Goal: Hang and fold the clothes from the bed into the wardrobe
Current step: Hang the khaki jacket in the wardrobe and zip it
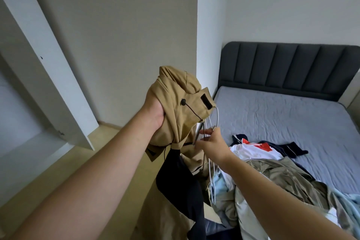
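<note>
The step in hand seems to be the putting of a jacket on a hanger. The left grip (pixel 155 113), near the centre of the view, is closed on the tan jacket (pixel 179 91): its fingers bunch the cloth close to the hood and hold it up in the air, and the dark lower part of the jacket hangs down toward 6 o'clock. The right grip (pixel 211 143), just at 4 o'clock from the left one, pinches a white wire hanger (pixel 217 116). The upper loop of the hanger touches the edge of the jacket, but it is not clear whether any part is already inside the cloth.

The bed (pixel 282 115) lies at 3 o'clock, and a pile of other clothes (pixel 282 177) waits on it at 4 o'clock. The white wardrobe door (pixel 39 64) stands open at 9 o'clock, well apart from both grips.

The next move probably calls for opening the neck of the jacket, because the cloth is crumpled in one fist. The left grip must loosen and find the collar, so that the right grip can slide one shoulder of the hanger inside. After this the person must turn toward 9 o'clock to hang it.
</note>
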Demonstrator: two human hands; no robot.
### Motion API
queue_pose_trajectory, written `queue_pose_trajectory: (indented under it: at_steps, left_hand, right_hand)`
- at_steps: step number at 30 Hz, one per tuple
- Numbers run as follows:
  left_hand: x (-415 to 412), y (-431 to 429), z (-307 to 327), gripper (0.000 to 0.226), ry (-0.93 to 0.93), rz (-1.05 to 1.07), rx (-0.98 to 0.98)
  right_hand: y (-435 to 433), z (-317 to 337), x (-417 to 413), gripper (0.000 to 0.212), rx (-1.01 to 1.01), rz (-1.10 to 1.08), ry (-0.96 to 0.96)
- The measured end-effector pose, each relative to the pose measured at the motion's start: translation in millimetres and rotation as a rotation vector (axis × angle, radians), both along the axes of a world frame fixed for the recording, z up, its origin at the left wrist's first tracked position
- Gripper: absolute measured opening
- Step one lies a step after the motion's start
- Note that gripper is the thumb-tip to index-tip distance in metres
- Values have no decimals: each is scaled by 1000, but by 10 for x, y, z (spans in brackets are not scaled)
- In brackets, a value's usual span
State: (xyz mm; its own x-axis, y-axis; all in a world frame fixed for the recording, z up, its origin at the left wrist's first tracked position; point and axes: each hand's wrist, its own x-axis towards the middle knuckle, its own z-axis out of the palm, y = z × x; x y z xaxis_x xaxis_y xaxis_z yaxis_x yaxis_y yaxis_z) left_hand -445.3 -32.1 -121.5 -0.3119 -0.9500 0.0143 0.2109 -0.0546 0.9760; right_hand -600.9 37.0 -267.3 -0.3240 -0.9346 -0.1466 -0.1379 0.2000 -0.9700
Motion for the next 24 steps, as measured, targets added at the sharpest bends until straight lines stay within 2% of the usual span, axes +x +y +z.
queue_pose_trajectory:
  at_steps: [3, 8, 12, 15, 17, 19, 20, 22, 23, 24]
  left_hand:
    - [16, 52, 46, 25, -47, -6, -29]
    - [-7, 40, 42, 21, -104, 6, 15]
    - [88, -136, 14, 26, -11, 138, 140]
    - [184, -319, -132, 21, 69, 243, 124]
    - [235, -462, -365, 20, -151, 377, 53]
    - [286, -524, -652, 29, -590, 444, -23]
    - [299, -504, -786, 39, -793, 399, -4]
    - [305, -383, -1018, 59, -1073, 209, 78]
    - [304, -308, -1122, 60, -1195, 93, 79]
    - [302, -221, -1190, 51, -1310, -31, 60]
  right_hand:
    - [-70, 46, 14, 44, -9, -23, 19]
    - [-95, 29, 102, 43, 13, 8, 128]
    - [-58, 83, 85, 29, -37, -19, 229]
    - [-53, 154, 43, 34, -64, -103, 297]
    - [-48, 209, 20, 34, -66, -151, 284]
    - [-46, 260, 7, 30, -75, -205, 245]
    - [-45, 286, 6, 30, -78, -227, 227]
    - [-42, 337, 1, 34, -72, -249, 204]
    - [-39, 362, -3, 37, -67, -252, 193]
    - [-37, 388, -6, 40, -66, -254, 180]
